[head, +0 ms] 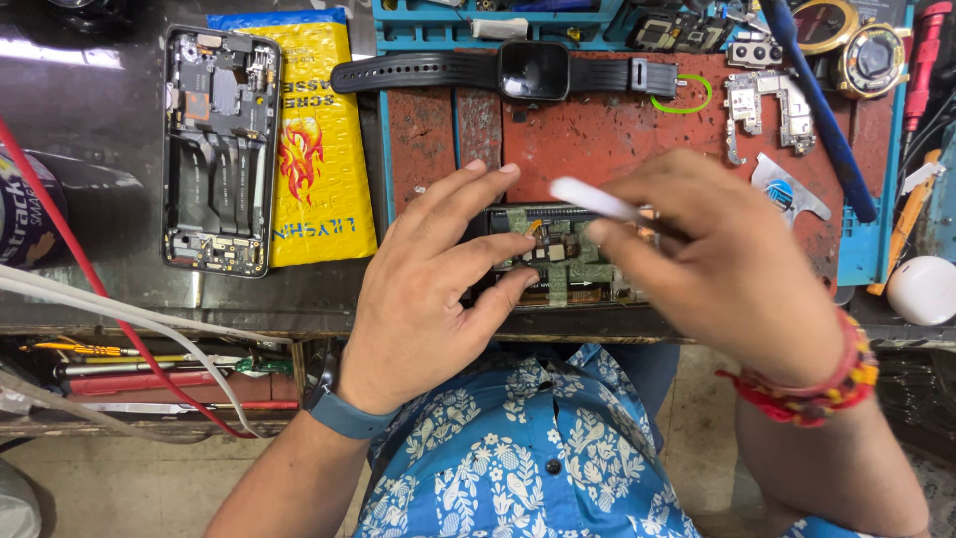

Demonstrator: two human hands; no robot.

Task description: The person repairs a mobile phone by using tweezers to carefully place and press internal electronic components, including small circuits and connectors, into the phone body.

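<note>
A small dark phone part (558, 254) with green tape and exposed circuitry lies at the near edge of a worn red work mat (597, 134). My left hand (438, 264) rests on its left end, fingers spread and pressing it down. My right hand (717, 264) hovers over its right half, pinching a thin white tool (597, 202) whose tip points toward the circuitry. Part of the piece is hidden under my right hand.
An opened phone frame (219, 149) lies at the left beside a yellow padded envelope (319, 139). A black smartwatch (533, 70) lies across the mat's far edge. Metal shields (767, 105), a blue tool (822, 120), watch cases (871, 60) and a white round object (921, 289) sit at the right. Red and white cables (100, 299) cross the left.
</note>
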